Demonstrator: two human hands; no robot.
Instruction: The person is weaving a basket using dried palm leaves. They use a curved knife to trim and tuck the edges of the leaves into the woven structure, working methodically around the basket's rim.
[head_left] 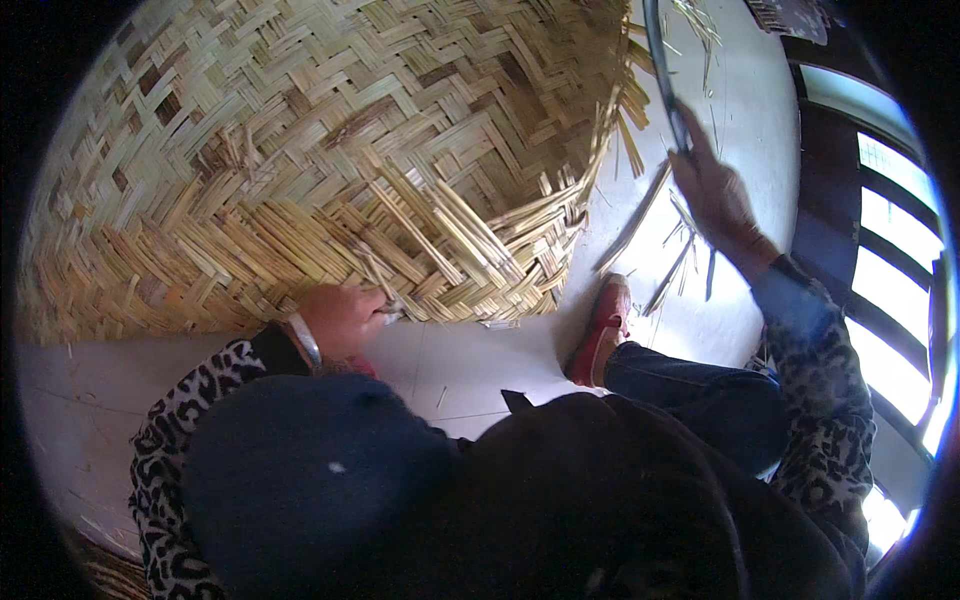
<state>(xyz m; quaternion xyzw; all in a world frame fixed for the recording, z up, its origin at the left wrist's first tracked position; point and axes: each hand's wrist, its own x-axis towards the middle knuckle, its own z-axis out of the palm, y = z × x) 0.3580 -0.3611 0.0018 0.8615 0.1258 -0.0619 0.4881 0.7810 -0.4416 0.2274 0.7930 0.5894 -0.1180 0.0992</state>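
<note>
A large woven straw mat (pixel 400 120) spreads across the floor before me. Its near edge has a thicker band of bent straw (pixel 200 265), and a bundle of straw ends (pixel 455 225) sticks up close to the near right corner. My left hand (pixel 345 318) is at this near edge, fingers closed on a straw at the rim; the fingertips are partly hidden. Raised to the right of the mat, my right hand (pixel 715 195) grips a long, thin, dark curved tool (pixel 657 50), perhaps a sickle. Its far end runs out of view at the top.
Loose straw pieces (pixel 680 235) lie on the pale floor (pixel 740 130) right of the mat, with more beyond its right edge. My red shoe (pixel 600 330) stands just off the near right corner. Dark railings (pixel 885 270) with bright gaps line the right side.
</note>
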